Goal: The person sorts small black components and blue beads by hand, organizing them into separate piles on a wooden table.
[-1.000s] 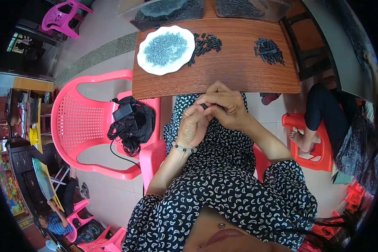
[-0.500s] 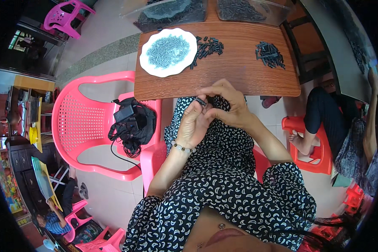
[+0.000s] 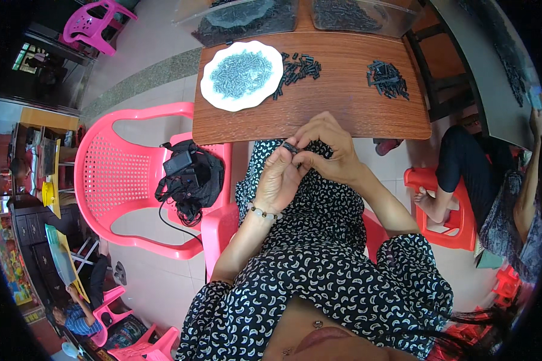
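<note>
Table [image 3: 355,111] of brown wood-grain board carries two clear plastic bins [image 3: 247,30] and, at left, a white scalloped plate [image 3: 238,106] of tiny translucent pieces [image 3: 242,73]. By the table's near edge, the bare right hand [image 3: 336,157] curls toward the bare left hand [image 3: 278,179]. Two loose piles of short black parts [image 3: 386,79] lie behind. One slim black part [image 3: 289,147] is pinched in the left fingertips; whether the right's grip it too, I cannot tell.

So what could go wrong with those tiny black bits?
The little black piece is pinched in the fingertips of the left hand, with the right hand close against it, so it might slip and drop.

Also, the loose black pile lies right beside the white plate; a bump could mix in its pieces.
</note>
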Demonstrator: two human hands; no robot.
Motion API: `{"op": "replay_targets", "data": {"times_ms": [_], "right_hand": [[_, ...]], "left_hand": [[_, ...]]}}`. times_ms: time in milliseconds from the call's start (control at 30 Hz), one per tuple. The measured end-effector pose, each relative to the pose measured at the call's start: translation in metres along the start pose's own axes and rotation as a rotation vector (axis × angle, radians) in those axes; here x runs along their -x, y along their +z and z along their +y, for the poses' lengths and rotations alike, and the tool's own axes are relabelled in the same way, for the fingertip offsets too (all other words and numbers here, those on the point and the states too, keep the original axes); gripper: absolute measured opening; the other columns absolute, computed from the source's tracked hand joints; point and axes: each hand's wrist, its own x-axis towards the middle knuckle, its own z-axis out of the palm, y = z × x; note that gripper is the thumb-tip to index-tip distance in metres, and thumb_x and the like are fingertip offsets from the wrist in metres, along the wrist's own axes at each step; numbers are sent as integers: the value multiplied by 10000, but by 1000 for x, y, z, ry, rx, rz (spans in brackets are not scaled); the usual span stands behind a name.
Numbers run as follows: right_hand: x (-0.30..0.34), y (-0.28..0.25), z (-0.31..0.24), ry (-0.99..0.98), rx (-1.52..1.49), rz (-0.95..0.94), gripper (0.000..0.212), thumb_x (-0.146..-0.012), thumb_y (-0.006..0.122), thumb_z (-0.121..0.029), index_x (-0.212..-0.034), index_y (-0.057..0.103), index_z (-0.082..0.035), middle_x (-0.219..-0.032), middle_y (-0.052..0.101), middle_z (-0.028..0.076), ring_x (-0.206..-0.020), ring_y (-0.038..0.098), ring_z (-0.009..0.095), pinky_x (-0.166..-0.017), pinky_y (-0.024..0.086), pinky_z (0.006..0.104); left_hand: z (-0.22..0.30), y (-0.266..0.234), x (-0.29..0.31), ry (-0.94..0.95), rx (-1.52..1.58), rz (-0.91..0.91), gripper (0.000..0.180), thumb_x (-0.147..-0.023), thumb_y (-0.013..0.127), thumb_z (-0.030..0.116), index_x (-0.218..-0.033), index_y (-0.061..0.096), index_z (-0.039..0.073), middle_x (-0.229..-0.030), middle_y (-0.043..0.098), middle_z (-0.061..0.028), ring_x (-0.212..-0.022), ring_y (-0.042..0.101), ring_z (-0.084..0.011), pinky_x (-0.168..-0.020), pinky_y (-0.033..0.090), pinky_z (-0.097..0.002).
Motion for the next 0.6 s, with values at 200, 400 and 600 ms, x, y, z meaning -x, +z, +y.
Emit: {"op": "replay_targets", "data": {"times_ms": [200,400,600], "right_hand": [[1,0,2,9,8,22,188,-716,784,-122,-828,644,-62,-903,683,45,-855,567,201,-780,448,321],[-2,-7,6,78,17,58,147,-741,758,-86,-825,640,-56,-883,681,42,-851,568,200,-785,449,316],[-33,-48,7,-20,243,138,157,-733,745,-51,-849,639,-50,-892,674,61,-864,595,215,-799,446,328]], "left_hand": [[-1,4,-2,-12,52,-2,391,-874,661,351,-1180,578,122,-1073,578,43,-994,528,-96,-979,405,-362],[7,18,-6,-40,-16,47,499,-910,571,469,-1251,520,110,-1129,585,22,-1037,517,-133,-950,393,-335],[19,3,-27,-46,66,131,364,-954,541,382,-1183,585,103,-966,636,30,-878,558,-111,-835,441,-290]]}}
